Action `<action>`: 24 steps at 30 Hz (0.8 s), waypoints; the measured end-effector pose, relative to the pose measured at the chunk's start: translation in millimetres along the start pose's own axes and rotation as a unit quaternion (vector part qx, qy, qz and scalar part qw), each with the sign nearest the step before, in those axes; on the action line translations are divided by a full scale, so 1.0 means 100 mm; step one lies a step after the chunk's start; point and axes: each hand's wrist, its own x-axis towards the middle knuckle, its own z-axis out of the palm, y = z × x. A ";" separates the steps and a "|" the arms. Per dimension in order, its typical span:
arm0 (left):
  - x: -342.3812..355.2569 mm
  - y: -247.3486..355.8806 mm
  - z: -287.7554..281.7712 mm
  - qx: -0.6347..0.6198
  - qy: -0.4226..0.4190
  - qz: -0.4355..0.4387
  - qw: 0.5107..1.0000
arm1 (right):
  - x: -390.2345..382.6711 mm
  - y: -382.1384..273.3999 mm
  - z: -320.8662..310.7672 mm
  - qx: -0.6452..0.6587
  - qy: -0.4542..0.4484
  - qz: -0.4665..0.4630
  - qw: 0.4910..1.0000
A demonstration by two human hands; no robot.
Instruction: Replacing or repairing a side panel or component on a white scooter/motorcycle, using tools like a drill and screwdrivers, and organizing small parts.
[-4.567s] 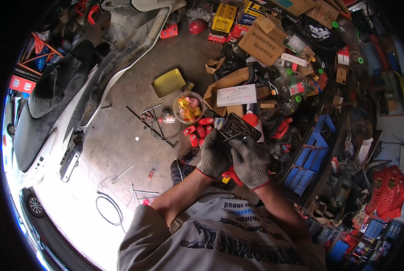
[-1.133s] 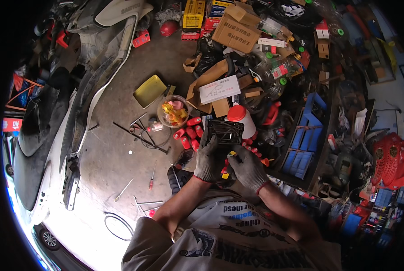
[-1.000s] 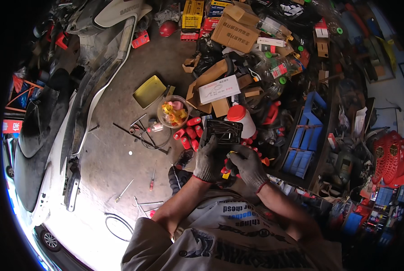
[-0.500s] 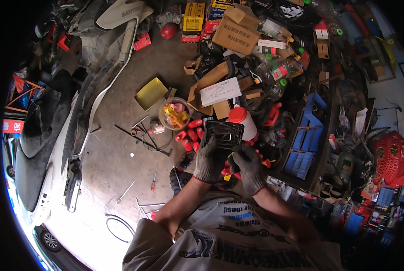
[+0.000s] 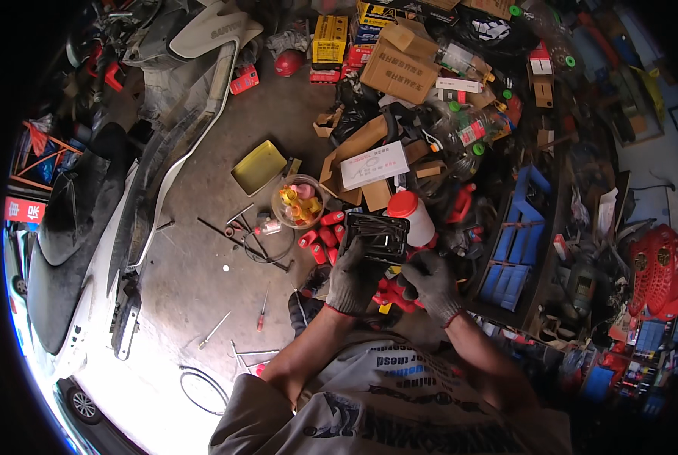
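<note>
My left hand (image 5: pixel 350 277), in a grey knit glove, grips a black open case (image 5: pixel 375 236) with dark metal pieces in it. To its right my right hand (image 5: pixel 431 282), gloved too, has its fingers curled near the case's lower right corner; whatever is in them is too small or hidden to make out. Below the hands lie red parts (image 5: pixel 403 292) and a yellow piece (image 5: pixel 385 308). A white container with a red lid (image 5: pixel 402 203) stands just beyond the case, and several red bottles (image 5: pixel 324 237) are at its left.
A tub of yellow and pink pieces (image 5: pixel 299 205), a yellow tray (image 5: pixel 257 168), screwdrivers (image 5: pixel 261 312) and metal rods (image 5: pixel 244 243) lie on the floor. A scooter body (image 5: pixel 81 250) runs along the left. Cardboard boxes (image 5: pixel 399 72) heap up at the back; a blue compartment rack (image 5: pixel 515 235) is at right.
The case was lifted and tilted earlier and now sits more level in my left hand. In the last second my right hand has moved right, slightly away from the case's middle. The view has shifted slightly.
</note>
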 end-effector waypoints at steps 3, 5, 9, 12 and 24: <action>-0.01 0.02 0.01 -0.021 0.001 -0.013 1.000 | 0.00 -0.02 -0.11 -0.001 0.009 -0.032 0.999; 0.00 0.03 -0.02 -0.015 -0.005 -0.024 1.000 | 0.06 0.08 -0.18 -0.002 0.014 -0.070 0.997; -0.01 -0.01 -0.04 -0.007 -0.009 -0.034 0.999 | 0.03 0.06 -0.21 0.033 0.041 -0.144 0.988; -0.02 -0.02 -0.05 0.004 -0.010 -0.054 0.998 | -0.04 -0.07 -0.20 0.055 0.079 -0.157 0.983; -0.07 -0.04 0.15 0.063 -0.033 -0.071 0.995 | 0.08 -0.34 -0.40 -0.132 0.035 -0.216 0.967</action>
